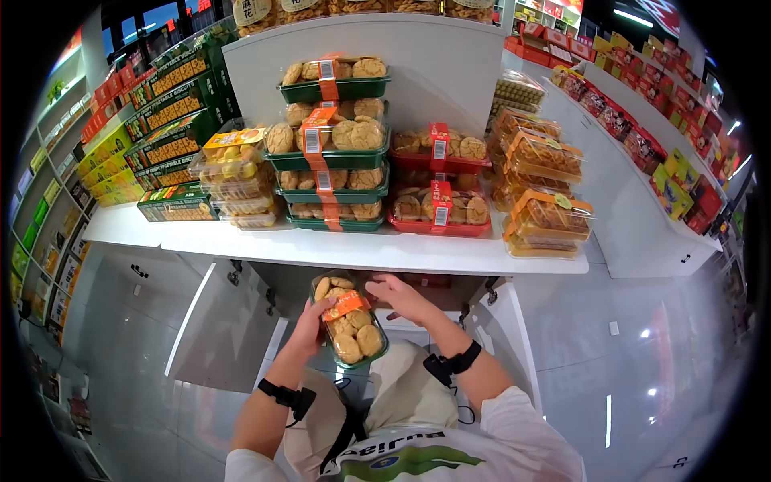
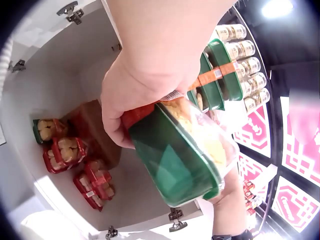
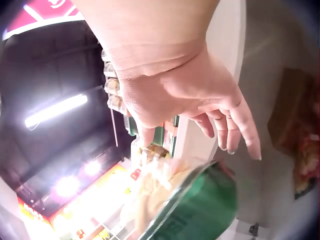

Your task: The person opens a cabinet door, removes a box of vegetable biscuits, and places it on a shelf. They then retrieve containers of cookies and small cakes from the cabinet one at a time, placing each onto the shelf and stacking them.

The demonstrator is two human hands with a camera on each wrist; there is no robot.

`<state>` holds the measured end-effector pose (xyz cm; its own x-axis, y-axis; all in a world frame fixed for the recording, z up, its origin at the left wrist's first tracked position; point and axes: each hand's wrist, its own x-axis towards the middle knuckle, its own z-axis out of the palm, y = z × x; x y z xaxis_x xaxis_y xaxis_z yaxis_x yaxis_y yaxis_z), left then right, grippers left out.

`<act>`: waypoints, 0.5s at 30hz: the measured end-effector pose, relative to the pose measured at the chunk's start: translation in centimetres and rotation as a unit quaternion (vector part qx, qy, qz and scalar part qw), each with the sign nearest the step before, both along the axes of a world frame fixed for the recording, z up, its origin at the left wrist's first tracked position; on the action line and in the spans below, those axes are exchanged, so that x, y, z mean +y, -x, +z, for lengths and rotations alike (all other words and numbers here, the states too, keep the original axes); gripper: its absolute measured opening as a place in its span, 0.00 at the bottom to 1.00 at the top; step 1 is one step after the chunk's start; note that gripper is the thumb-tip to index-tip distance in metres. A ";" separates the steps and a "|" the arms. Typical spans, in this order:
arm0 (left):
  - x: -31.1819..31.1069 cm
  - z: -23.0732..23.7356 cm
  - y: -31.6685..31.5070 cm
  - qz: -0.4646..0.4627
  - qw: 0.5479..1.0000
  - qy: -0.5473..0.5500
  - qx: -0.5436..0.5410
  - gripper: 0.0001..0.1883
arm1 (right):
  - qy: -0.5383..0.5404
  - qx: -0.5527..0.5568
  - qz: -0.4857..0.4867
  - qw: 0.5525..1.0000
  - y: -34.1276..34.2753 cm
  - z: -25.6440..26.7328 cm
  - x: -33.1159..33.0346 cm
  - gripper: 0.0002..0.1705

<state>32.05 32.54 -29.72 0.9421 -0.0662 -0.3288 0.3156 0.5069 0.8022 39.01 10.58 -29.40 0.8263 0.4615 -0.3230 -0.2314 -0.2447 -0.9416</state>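
Note:
A green-bottomed pack of cookies (image 1: 359,336) with a clear lid and an orange band is held in front of the open cabinet, below the counter. My left hand (image 1: 307,325) grips it by one side, the thumb over the band. In the left wrist view the fingers of that hand curl round the green tray (image 2: 172,162). My right hand (image 1: 404,299) is at the other side of the pack, near its far end, fingers spread. From the right wrist, the same hand (image 3: 185,95) shows extended fingers above the tray (image 3: 205,205) and nothing in its grasp.
On the white counter (image 1: 337,250) stand stacked green cookie packs (image 1: 333,195), red cookie packs (image 1: 440,210) and clear pastry boxes (image 1: 546,221). Cabinet doors (image 1: 217,321) swing out at both sides. Inside the cabinet are red cookie packs (image 2: 95,184) and a brown carton (image 2: 100,132).

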 end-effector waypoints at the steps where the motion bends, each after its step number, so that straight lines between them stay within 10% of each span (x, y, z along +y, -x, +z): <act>1: 0.2 0.3 0.1 -0.031 0.999 0.005 -0.010 0.26 | -0.001 0.024 0.017 1.000 -0.3 0.1 0.2 0.49; 6: -0.3 1.6 0.5 -0.128 0.992 0.009 -0.016 0.28 | -0.136 0.167 0.038 0.976 1.0 -0.6 1.1 0.35; 15: 2.7 3.4 3.6 -0.117 0.990 -0.060 -0.049 0.33 | -0.339 0.111 -0.087 0.930 3.9 1.5 1.6 0.30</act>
